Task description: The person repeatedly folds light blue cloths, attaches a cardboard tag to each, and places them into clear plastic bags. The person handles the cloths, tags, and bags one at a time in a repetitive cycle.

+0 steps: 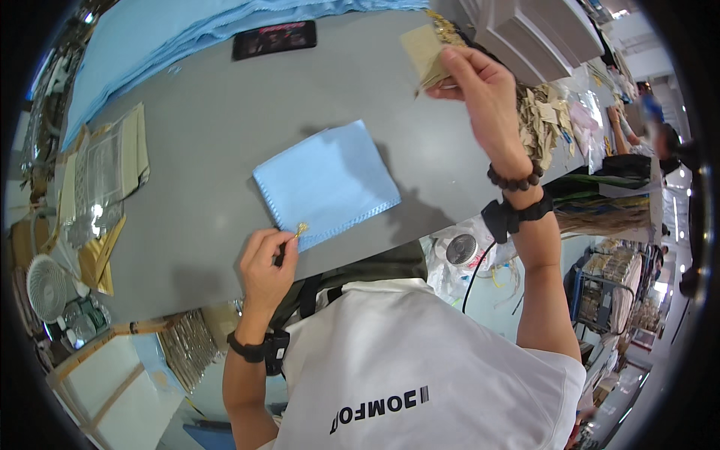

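Note:
A folded light-blue cloth (329, 180) with a stitched border lies on the grey table (191, 185) in front of me. At its near left corner, my left hand (267, 264) pinches a small gold-coloured piece (301, 228), too small to name surely; something dark shows between the fingers. My right hand (478, 84) is raised over the far right of the table, its thumb and fingers shut on a tan card or small paper packet (422, 50). The lower edge of that card is partly hidden by my fingers.
A blue cloth stack (152, 39) covers the far left, near a phone (274, 40). Clear plastic packets (104, 163) lie left. Gold pieces (447, 28), grey boxes (529, 39) and tan scraps (543, 115) are at right. Another person's arm (619, 132) shows beyond.

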Demonstrator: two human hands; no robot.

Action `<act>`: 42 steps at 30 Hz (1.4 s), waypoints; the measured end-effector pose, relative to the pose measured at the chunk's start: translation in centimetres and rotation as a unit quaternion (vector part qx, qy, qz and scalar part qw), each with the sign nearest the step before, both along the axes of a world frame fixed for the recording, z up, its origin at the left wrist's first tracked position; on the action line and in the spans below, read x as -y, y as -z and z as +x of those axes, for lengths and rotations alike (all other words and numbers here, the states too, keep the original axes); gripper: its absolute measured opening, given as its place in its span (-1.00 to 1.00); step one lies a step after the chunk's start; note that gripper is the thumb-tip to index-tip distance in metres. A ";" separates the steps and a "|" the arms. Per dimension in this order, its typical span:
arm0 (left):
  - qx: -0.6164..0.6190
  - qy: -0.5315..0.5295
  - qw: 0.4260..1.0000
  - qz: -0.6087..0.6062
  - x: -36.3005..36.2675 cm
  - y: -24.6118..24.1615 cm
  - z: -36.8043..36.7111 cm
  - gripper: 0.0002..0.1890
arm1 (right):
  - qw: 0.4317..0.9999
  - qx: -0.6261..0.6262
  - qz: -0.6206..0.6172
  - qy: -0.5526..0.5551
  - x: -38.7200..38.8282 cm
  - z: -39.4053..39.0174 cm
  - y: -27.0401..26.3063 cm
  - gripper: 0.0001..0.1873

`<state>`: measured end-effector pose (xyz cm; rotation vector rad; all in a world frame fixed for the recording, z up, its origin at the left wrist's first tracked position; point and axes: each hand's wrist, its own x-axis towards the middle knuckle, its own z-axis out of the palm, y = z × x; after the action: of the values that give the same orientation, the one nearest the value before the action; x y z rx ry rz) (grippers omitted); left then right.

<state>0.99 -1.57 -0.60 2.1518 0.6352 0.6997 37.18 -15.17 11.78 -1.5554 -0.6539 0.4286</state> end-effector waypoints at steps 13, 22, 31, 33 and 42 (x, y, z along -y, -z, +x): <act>0.018 0.003 1.000 -0.013 0.0 0.1 0.0 -0.93 | 0.886 0.421 -0.192 -0.009 -1.8 -8.0 8.1 -0.86; 0.011 -0.002 1.000 -0.015 0.0 0.0 0.1 -0.92 | 0.862 0.383 -0.296 -0.150 0.5 -9.2 7.3 -0.89; 0.021 0.002 1.000 -0.002 0.0 0.1 0.0 -0.89 | 0.893 0.343 -0.161 -0.241 -0.1 -13.0 8.8 -0.88; 0.023 0.003 1.000 -0.003 0.0 0.1 0.0 -0.89 | 0.876 0.387 -0.169 -0.231 -0.4 -13.7 8.9 -0.88; -0.012 0.010 0.999 -0.051 -0.2 -1.1 0.0 -0.90 | 0.866 0.417 -0.151 -0.232 -1.2 -16.0 9.7 -0.85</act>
<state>1.03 -1.41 0.51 2.0725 0.6472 0.6183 21.14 -13.95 2.04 -1.8681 -1.7263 0.1880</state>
